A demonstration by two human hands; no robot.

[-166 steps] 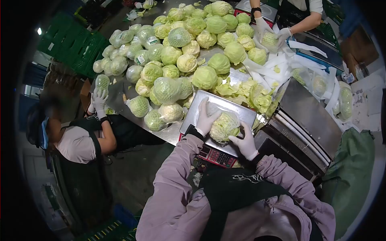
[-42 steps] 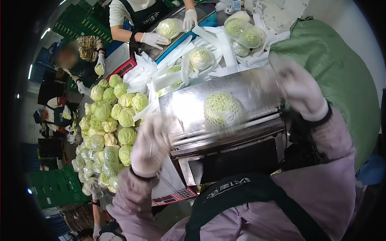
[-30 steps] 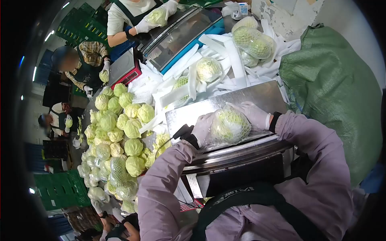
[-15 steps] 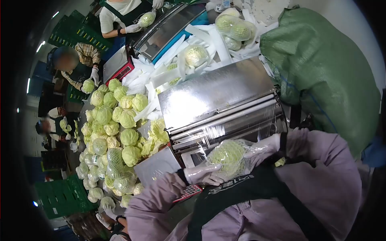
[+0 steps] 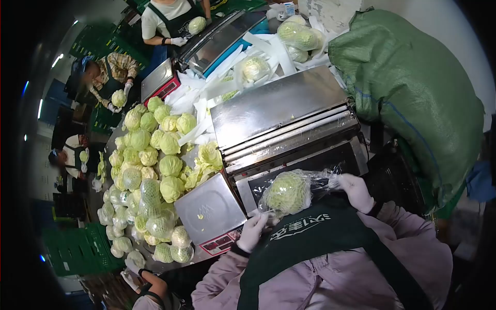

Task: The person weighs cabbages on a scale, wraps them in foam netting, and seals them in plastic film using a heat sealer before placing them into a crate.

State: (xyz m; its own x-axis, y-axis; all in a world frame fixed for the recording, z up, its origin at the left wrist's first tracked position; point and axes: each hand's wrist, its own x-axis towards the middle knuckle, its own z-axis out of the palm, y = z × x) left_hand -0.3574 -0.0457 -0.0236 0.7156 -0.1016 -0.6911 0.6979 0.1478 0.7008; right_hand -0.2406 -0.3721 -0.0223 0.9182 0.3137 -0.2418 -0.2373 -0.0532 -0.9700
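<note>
A pale green cabbage [image 5: 288,192] in a net sleeve lies in clear plastic film, close to my apron and over the front of the wrapping machine [image 5: 281,111]. My left hand [image 5: 252,231], in a white glove, pinches the film at the cabbage's lower left. My gloved right hand [image 5: 354,192] grips the stretched, gathered film [image 5: 323,181] to the right. Just left of the machine is a scale [image 5: 211,206] with a bare metal plate.
Cabbages [image 5: 170,165] are heaped on the left, some wrapped. White foam strips [image 5: 206,93] lie behind the machine. A large green sack [image 5: 408,98] bulges at the right. Co-workers [image 5: 116,77] stand at the far left and top; another person's gloved hand [image 5: 133,266] is at lower left.
Both hands have moved apart from around the cabbage to the film's ends. The film is now pulled out to the right, and the machine's front plate shows more.
</note>
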